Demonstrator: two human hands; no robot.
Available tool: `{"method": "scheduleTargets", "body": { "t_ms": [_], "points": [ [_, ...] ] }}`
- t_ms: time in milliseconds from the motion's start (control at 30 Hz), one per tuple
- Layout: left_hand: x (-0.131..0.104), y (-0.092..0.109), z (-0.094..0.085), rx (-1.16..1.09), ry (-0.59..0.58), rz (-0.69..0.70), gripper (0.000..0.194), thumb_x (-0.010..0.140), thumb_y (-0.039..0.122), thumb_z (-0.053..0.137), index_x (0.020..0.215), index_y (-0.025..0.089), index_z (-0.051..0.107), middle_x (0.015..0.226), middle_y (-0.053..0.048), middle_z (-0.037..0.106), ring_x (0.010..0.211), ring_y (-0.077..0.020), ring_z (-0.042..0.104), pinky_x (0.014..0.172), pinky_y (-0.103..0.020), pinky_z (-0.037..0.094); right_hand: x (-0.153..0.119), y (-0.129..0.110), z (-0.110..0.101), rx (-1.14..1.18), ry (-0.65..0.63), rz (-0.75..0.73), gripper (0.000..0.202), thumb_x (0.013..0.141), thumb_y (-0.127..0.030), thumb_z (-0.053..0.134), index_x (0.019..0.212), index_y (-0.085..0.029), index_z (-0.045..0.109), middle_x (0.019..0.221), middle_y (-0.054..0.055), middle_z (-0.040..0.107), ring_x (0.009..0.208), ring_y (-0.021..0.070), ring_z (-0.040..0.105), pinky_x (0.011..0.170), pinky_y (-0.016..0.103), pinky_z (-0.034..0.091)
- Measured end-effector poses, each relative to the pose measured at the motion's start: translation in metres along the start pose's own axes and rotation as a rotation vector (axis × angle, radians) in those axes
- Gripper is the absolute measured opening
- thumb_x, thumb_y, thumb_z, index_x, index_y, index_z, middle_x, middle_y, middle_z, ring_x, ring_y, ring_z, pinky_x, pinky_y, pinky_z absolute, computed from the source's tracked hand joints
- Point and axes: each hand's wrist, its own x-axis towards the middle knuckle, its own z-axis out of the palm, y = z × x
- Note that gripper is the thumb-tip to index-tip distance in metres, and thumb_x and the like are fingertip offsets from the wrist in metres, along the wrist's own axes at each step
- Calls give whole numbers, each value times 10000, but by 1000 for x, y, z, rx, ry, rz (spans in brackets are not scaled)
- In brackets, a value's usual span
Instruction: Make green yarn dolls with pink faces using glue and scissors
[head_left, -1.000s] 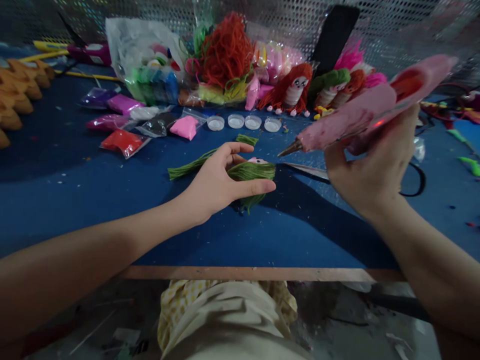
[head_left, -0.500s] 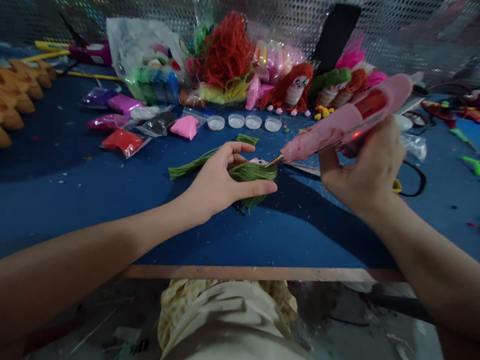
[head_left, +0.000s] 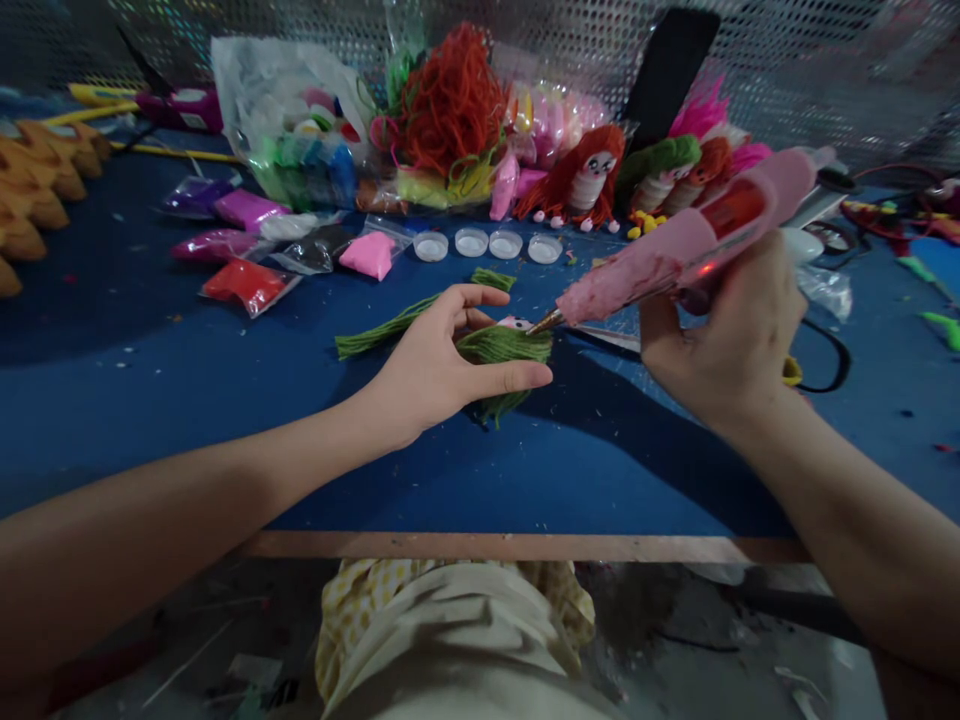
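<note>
My left hand (head_left: 420,370) curves around a small doll with green yarn hair (head_left: 506,346), thumb on the near side and fingers on the far side. A sliver of the doll's pale face with a dark eye shows above the yarn; my fingers and the hair cover the rest. Gripped in my right hand (head_left: 731,345) is a pink hot glue gun (head_left: 637,275) with a red light glowing on its side. Its metal nozzle points down to the left, at the edge of the yarn by the face. Whether it touches cannot be made out.
Loose green yarn (head_left: 375,338) lies left of the doll. Beyond are white round lids (head_left: 471,242), bagged clay (head_left: 247,285), a heap of red yarn (head_left: 454,115) and finished yarn-haired dolls (head_left: 596,180). An orange egg-tray-like holder (head_left: 45,180) stands left; scissors-like blades (head_left: 611,340) lie right.
The glue gun and my right hand have shifted very slightly left, with the nozzle still at the yarn. My left hand and the doll keep their place.
</note>
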Motion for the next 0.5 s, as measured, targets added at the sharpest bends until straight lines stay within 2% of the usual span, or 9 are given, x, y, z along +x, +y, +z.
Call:
{"method": "scheduleTargets", "body": {
  "t_ms": [167, 500],
  "points": [
    [1, -1, 0, 1, 9, 0, 729, 577, 359, 965, 1178, 185, 591, 964, 0, 634, 916, -178, 653, 808, -313, 510, 1, -1, 0, 29, -15, 53, 345, 885, -337, 618, 1157, -201, 455, 975, 67, 550, 906, 279, 604, 773, 478, 521],
    [1, 0, -1, -54, -2, -21, 723, 600, 356, 969, 1190, 194, 584, 968, 1, 663, 905, -173, 680, 772, -290, 534, 2, -1, 0, -1, 19, 2, 367, 900, -285, 590, 1227, -183, 461, 1011, 90, 591, 907, 279, 631, 751, 445, 521]
  ]
}}
